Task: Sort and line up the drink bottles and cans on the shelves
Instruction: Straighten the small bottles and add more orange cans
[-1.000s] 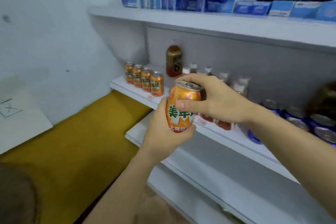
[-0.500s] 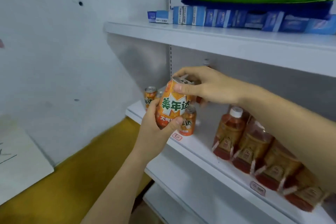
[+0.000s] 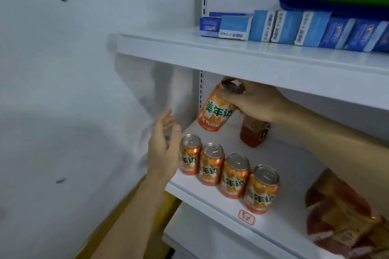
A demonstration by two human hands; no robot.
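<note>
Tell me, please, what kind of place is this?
Probably a small shop or a mock-up of one: white slotted shelving, a row of identical orange soda cans above a red price tag, and blue boxed goods lined up above.

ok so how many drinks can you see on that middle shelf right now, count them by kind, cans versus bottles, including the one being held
Orange cans: 5, that is 4 in the front row plus 1 orange can held tilted by the right hand.
Brown tea bottles: 1 standing bottle; the blurred bottles at the right edge can't be counted.
Total clearly countable: 6.
</note>
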